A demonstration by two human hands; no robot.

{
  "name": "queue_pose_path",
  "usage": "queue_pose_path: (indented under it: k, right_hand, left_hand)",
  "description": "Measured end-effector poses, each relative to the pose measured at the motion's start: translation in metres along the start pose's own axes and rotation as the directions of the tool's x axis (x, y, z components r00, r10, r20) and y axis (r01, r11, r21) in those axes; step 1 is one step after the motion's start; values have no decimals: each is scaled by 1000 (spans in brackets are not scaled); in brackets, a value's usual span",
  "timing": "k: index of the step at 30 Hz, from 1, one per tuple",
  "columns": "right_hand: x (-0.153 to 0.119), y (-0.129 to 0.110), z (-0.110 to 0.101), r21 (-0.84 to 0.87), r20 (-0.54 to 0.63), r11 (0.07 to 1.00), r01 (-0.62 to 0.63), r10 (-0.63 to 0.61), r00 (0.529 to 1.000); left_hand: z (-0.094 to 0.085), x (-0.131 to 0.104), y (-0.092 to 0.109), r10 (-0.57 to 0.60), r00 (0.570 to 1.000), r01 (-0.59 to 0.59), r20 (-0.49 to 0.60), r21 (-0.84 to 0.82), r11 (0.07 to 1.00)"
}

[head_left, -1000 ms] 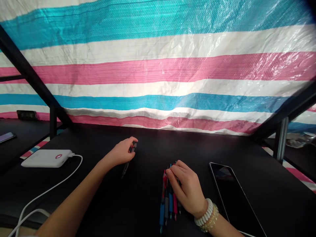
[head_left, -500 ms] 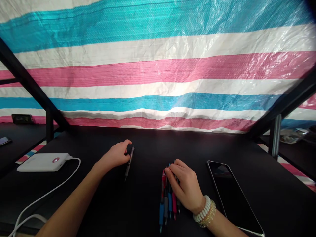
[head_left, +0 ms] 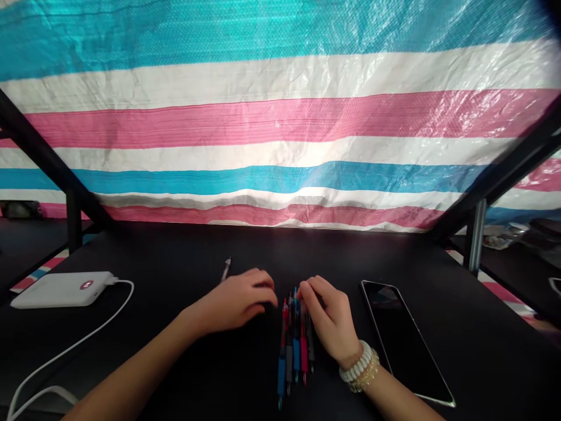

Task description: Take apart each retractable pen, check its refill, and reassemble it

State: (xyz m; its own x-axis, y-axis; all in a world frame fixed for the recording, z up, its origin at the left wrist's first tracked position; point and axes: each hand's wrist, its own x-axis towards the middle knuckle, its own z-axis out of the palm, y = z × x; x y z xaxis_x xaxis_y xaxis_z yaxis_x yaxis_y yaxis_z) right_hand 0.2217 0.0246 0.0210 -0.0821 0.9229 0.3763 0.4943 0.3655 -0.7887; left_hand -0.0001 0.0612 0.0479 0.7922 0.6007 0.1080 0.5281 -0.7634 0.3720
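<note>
Several pens (head_left: 289,356) lie side by side on the black table, with blue, grey and pink grips toward me. My right hand (head_left: 331,318), wearing two bracelets, rests at their right with its fingers bent over the far ends; what its fingertips grip is hidden. Left of the pens, my left hand (head_left: 239,299) hovers with fingers apart and curved, nothing between them. Behind it a single pen (head_left: 227,269) lies on the table, its near part covered by the hand.
A white power bank (head_left: 61,289) with a cable (head_left: 99,332) lies at the left. At the right is a black phone (head_left: 405,339). Striped sheeting (head_left: 272,123) hangs behind the table (head_left: 175,245), between slanted black bars (head_left: 48,152).
My left hand has moved right, away from the single pen's side and toward the group of pens. My right hand stays by the pens. The view has shifted slightly.
</note>
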Motion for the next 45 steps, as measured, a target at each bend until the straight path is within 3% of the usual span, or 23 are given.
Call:
queue_pose_path:
  k: [2, 5, 12, 16, 21, 25, 30, 34, 40, 45]
  right_hand:
    - [1, 1, -1, 84, 5, 994, -72, 71, 997]
    - [2, 1, -1, 196, 23, 967, -161, 160, 987]
    - [6, 4, -3, 294, -3, 936, -195, 205, 979]
    - [12, 5, -10, 292, 77, 935, -201, 186, 980]
    - [17, -1, -19, 131, 261, 982, -133, 95, 961]
    - [16, -6, -17, -11, 405, 1000, -19, 22, 914]
    - [14, -3, -12, -133, 359, 990, 54, -2, 933]
    - [12, 1, -9, -196, 365, 976, 95, -17, 931]
    - [8, 5, -3, -381, 376, 897, 224, -70, 924]
    - [5, 5, 3, -520, 328, 787, 332, -174, 928]
  left_hand:
    - [7, 1, 10, 150, 988, -147, 45, -68, 987]
    - [17, 1, 20, 218, 975, -215, 34, -69, 974]
    - [24, 4, 20, 238, 970, -232, -56, 97, 968]
    - [18, 5, 13, 143, 974, -116, -175, 154, 981]
    - [12, 3, 5, 116, 930, -4, -348, 307, 952]
    - [12, 2, 5, 124, 911, 37, -392, 379, 925]
    - [15, 5, 9, 147, 916, 63, -373, 497, 866]
    - [19, 6, 10, 163, 893, 115, -420, 562, 819]
    - [28, 7, 13, 142, 882, 143, -450, 542, 828]
    - [33, 6, 18, 24, 905, 188, -425, 447, 874]
